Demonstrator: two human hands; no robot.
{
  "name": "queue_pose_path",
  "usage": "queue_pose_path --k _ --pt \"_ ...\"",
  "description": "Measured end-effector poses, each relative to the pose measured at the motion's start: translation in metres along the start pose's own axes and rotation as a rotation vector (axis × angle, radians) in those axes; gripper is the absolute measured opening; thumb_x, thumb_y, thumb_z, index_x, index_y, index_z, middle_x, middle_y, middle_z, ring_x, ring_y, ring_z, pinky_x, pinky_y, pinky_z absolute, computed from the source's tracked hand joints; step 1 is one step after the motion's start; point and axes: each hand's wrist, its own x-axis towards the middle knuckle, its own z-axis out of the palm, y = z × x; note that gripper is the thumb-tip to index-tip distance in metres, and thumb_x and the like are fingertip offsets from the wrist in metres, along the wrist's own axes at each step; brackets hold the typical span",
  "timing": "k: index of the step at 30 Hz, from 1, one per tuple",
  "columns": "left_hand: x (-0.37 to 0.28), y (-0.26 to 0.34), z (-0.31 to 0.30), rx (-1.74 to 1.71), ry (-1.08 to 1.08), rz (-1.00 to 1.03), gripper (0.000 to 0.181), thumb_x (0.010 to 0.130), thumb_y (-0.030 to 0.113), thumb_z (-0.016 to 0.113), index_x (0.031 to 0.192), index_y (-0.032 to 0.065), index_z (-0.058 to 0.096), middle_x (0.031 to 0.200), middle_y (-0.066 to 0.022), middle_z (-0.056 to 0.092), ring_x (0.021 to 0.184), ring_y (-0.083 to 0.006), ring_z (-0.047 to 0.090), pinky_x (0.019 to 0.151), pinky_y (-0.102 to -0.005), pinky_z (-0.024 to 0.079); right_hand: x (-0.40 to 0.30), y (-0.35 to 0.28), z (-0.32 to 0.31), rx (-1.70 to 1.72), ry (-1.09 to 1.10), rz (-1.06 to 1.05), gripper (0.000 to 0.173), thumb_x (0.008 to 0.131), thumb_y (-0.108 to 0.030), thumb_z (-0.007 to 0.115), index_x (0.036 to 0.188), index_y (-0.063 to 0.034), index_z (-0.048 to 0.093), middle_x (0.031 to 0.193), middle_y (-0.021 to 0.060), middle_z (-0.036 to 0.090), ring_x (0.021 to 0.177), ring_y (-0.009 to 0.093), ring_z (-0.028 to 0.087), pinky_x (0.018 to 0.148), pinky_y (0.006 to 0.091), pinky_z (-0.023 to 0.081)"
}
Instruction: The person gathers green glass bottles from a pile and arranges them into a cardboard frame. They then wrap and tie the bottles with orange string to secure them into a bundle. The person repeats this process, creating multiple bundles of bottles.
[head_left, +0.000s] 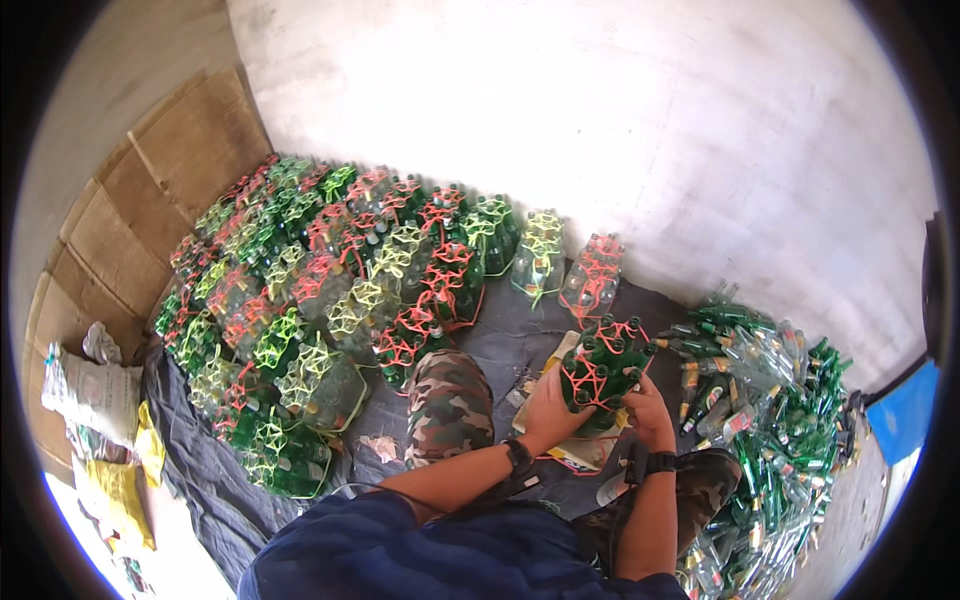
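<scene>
In front of me a bundle of green glass bottles (615, 358) stands upright, with red cord (589, 375) laced around the bottle necks. My left hand (551, 415) holds its near left side, thumb across the front. At the right side, the fingers of my right hand (651, 415) are bent against the bundle; whether they grip cord or glass is hidden. Beneath the bundle lies a flat pale pad (596, 454) with yellow along its edges. A loose bottle (612, 489) is partly covered by my right forearm.
Many tied bottle bundles (330, 315) crowd the left, some laced in red, others yellow-green. A heap of loose bottles (765, 420) spreads on the right. Dark sheeting (510, 330) covers the floor below a white wall (585, 127). Sacks (105, 394) lie far left by cardboard (124, 255).
</scene>
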Motion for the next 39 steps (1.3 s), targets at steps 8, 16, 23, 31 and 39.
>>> queue_pose_path --k 8,16,23,31,39 --pt "0.0 -0.014 0.017 0.027 0.109 0.052 0.106 0.079 0.033 0.091 0.159 -0.0059 0.032 0.148 -0.0301 0.052 0.142 -0.048 0.05 0.122 -0.0527 0.041 0.0 0.008 0.006 0.073 0.029 -0.046 0.063 0.09 0.008 0.061 0.148 -0.0174 0.063 0.08 -0.0084 0.059 0.053 0.001 0.04 0.045 0.023 0.027" --pt "0.008 -0.021 0.006 -0.125 0.001 0.072 0.102 0.079 0.026 0.089 0.159 -0.0044 0.032 0.152 -0.0312 0.049 0.145 -0.0497 0.046 0.122 -0.0528 0.04 -0.008 0.019 0.014 0.009 0.099 -0.162 0.058 0.093 0.006 0.062 0.149 -0.009 0.062 0.109 0.0003 0.066 0.089 0.011 0.059 0.076 0.029 0.046" --pt "0.073 0.008 -0.051 -0.401 -0.39 0.037 0.1 0.079 0.022 0.094 0.161 -0.0012 0.042 0.149 -0.0209 0.062 0.141 -0.0325 0.059 0.118 -0.042 0.047 -0.019 0.059 0.045 -0.13 0.285 -0.35 0.057 0.096 -0.002 0.065 0.153 0.0021 0.058 0.128 0.0044 0.069 0.109 0.012 0.064 0.094 0.028 0.052" --pt "0.069 -0.017 -0.021 -0.423 -0.329 -0.072 0.099 0.079 0.003 0.09 0.165 0.0014 0.041 0.147 -0.016 0.068 0.134 -0.0254 0.066 0.111 -0.0355 0.052 -0.019 0.065 0.064 0.065 0.373 -0.223 0.067 0.094 0.004 0.065 0.158 -0.0095 0.053 0.089 -0.0072 0.065 0.068 0.003 0.049 0.06 0.0217 0.036" --pt "0.052 -0.039 0.008 -0.311 -0.127 -0.077 0.078 0.088 0.005 0.084 0.158 0.0032 0.05 0.138 -0.0119 0.072 0.122 -0.0224 0.071 0.102 -0.0345 0.056 -0.025 0.053 0.074 -0.064 0.426 -0.168 0.064 0.096 0.0 0.07 0.157 -0.0108 0.053 0.073 -0.007 0.051 0.066 0.003 0.045 0.061 0.0249 0.037"
